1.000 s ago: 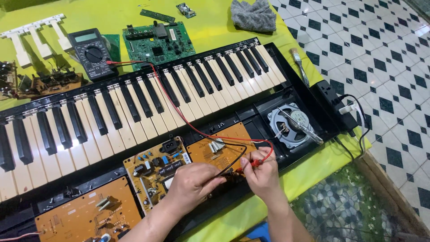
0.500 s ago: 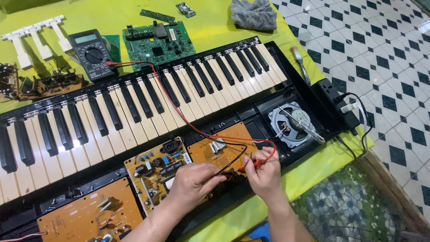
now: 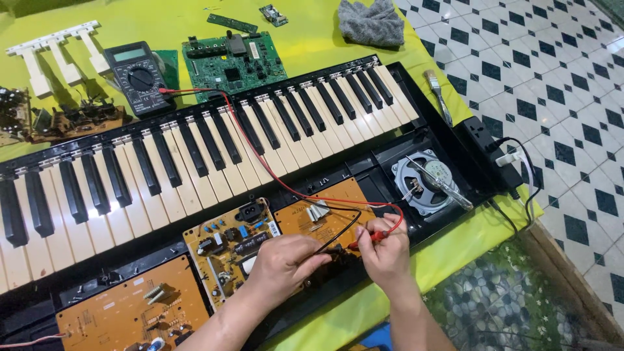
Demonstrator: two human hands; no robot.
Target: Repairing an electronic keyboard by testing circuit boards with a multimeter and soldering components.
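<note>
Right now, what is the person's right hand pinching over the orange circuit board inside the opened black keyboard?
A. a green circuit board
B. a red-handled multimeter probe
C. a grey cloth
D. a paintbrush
B: the right hand pinches the red-handled multimeter probe, whose red lead runs back to the black multimeter.

Bright, even daylight – soft shadows, sharp focus, slight wide-angle bend

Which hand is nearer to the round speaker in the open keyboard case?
Right. The right hand, pinching the red probe, sits just below-left of the speaker. The left hand, holding the black probe, is farther left over the orange circuit board.
</note>
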